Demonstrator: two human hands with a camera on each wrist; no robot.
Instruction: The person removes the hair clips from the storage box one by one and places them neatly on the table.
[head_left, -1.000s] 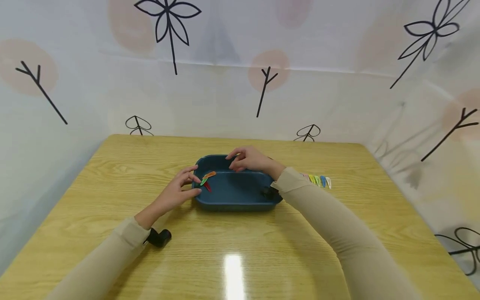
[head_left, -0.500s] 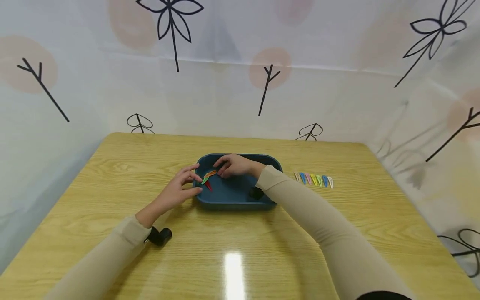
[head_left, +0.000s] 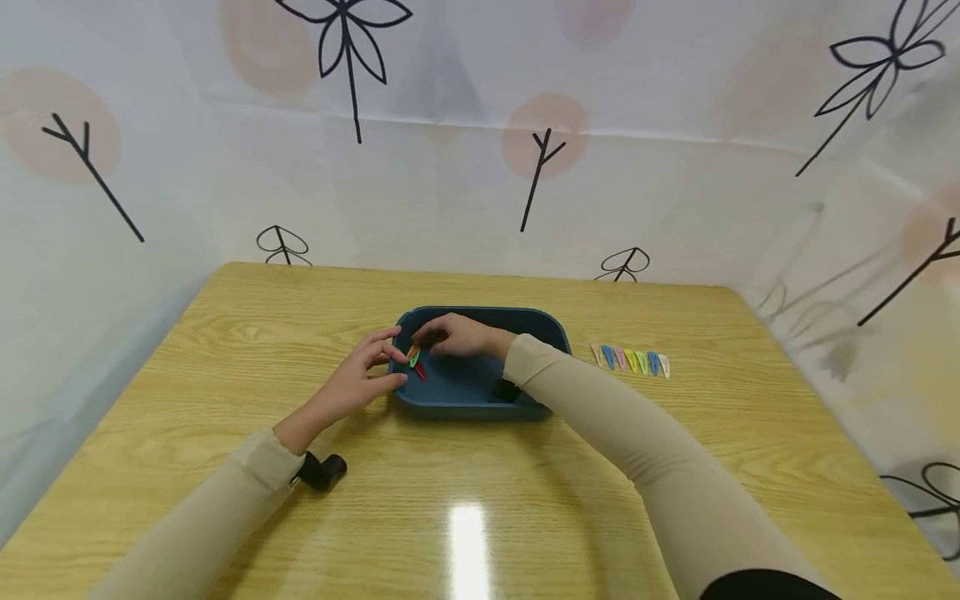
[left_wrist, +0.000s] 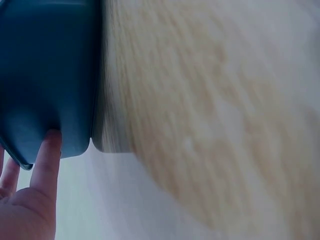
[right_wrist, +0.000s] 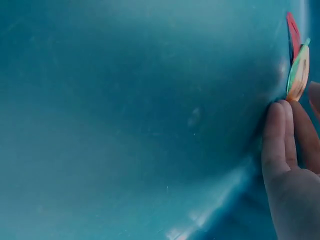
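Observation:
A dark blue tray [head_left: 555, 329] sits mid-table. At its left end lie an orange hair clip [head_left: 414, 351], a green one [head_left: 413, 361] and a red one [head_left: 422, 372]. My right hand [head_left: 422, 340] reaches across the tray, and its fingertips [right_wrist: 280, 112] and thumb pinch the near end of the orange clip [right_wrist: 299, 80], which overlaps the green clip [right_wrist: 295, 62] beside the red clip [right_wrist: 293, 32]. My left hand [head_left: 392, 367] rests against the tray's left end, with one straight finger [left_wrist: 46, 157] on the tray's outer wall [left_wrist: 45, 75].
A row of several coloured hair clips [head_left: 632, 360] lies on the wooden table [head_left: 480, 483] right of the tray. Black wrist cameras [head_left: 322, 471] sit under both sleeves. A patterned white cloth wall closes in the table's back and sides.
My right hand has slid left from the tray's far rim to the clips at its left end. The orange clip has turned to overlap the green one. The left hand has stayed put.

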